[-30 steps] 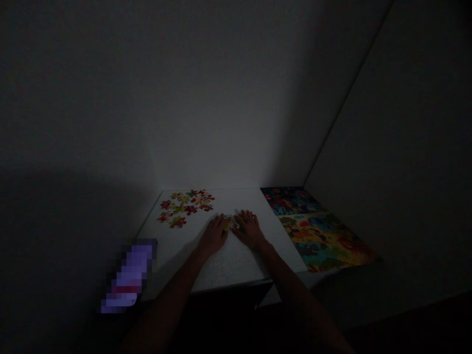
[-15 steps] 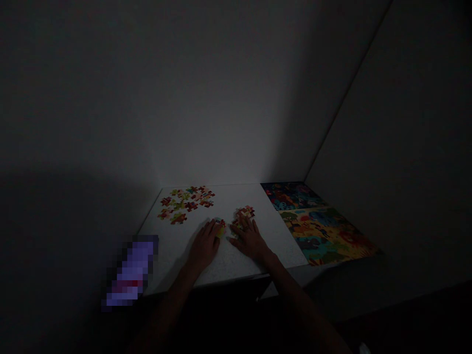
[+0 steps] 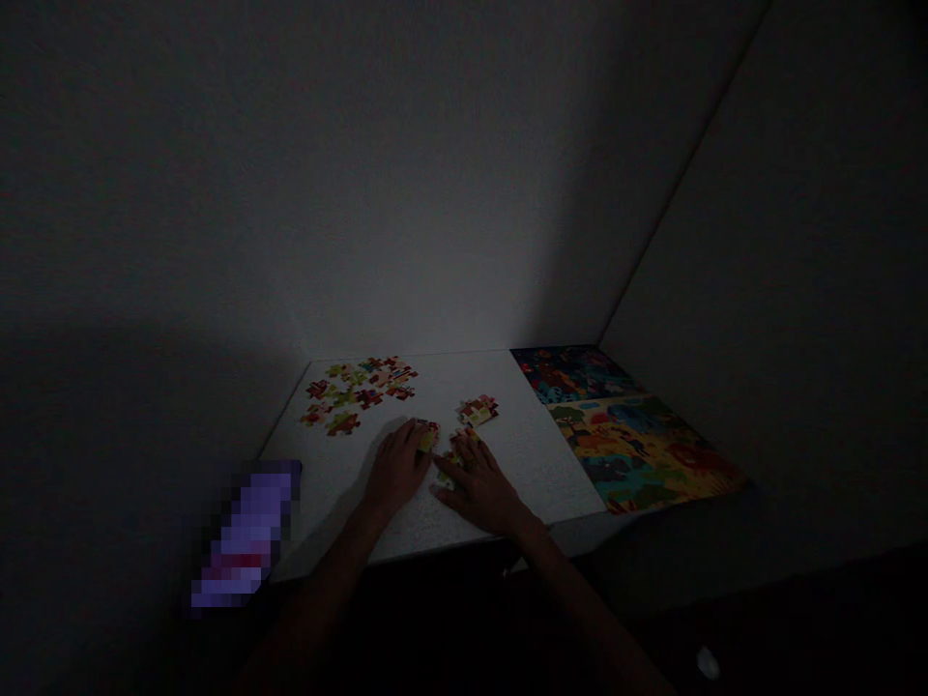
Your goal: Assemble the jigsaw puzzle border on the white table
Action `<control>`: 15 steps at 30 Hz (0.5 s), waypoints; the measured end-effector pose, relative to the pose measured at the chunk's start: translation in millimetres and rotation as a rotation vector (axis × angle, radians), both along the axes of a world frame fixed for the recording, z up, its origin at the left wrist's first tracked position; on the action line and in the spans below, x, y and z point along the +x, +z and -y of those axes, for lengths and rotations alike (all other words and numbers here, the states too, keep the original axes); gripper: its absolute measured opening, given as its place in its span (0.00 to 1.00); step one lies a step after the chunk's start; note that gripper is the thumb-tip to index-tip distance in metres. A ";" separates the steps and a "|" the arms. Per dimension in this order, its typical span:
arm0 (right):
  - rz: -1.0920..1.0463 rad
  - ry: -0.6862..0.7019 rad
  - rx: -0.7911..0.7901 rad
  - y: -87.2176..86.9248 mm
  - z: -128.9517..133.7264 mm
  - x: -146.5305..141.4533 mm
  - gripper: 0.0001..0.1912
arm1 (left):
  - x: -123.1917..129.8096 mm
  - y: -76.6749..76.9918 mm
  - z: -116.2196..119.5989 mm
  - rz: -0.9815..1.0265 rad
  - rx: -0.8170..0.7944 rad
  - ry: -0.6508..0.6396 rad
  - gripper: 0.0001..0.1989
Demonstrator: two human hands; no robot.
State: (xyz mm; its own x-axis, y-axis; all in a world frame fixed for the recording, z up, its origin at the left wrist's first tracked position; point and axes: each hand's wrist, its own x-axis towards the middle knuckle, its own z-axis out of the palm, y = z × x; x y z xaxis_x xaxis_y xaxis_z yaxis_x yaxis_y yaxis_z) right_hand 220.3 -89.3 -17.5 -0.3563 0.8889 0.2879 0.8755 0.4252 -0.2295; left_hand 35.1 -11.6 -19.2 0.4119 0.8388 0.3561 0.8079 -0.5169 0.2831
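Note:
My left hand (image 3: 397, 466) rests on the white tabletop, its thumb and fingers closed around the edge of a small joined section of jigsaw pieces (image 3: 429, 437). To its right, my right hand (image 3: 479, 488) lies flat with fingers spread over some green and red jigsaw pieces (image 3: 448, 472), partly hiding them. The two groups of pieces are close together; the hands hide whether they touch. Just beyond my right fingers lies another joined jigsaw section (image 3: 478, 410), untouched by either hand. Fine detail is lost in the dim light.
Loose jigsaw pieces (image 3: 355, 394) are spread at the back left of the white table (image 3: 536, 474). Two finished pictures, a dark one (image 3: 576, 373) and a yellow animal scene (image 3: 645, 452), lie on the right. A pixelated purple object (image 3: 246, 532) is at the left edge. Walls stand behind.
My right hand has slid left and nearer to me, off the joined section, which now lies uncovered. Pieces now show under its fingers. The left hand stays on its section; the view has shifted slightly.

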 end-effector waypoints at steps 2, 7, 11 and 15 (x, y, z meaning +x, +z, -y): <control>-0.010 0.006 0.020 0.1 3.9 -4.6 0.29 | 4.0 5.1 -4.3 -0.039 -0.051 -0.011 0.24; -0.122 -0.027 0.077 1.3 7.9 -9.4 0.25 | 22.8 19.2 -15.5 -0.129 -0.166 -0.035 0.25; -0.417 -0.026 0.112 18.8 18.4 -11.7 0.15 | 40.1 25.3 -26.7 -0.248 -0.196 -0.006 0.25; -0.848 0.152 0.004 63.4 55.9 -27.3 0.14 | 54.2 25.7 -36.7 -0.318 -0.200 0.024 0.26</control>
State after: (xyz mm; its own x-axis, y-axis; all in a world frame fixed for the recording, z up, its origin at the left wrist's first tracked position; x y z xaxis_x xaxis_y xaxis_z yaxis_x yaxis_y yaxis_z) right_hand 193.0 -145.2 45.9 -0.1347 0.8474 0.5137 0.3426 0.5262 -0.7783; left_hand 89.4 25.1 6.5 0.4553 0.8894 0.0421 0.8827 -0.4570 0.1096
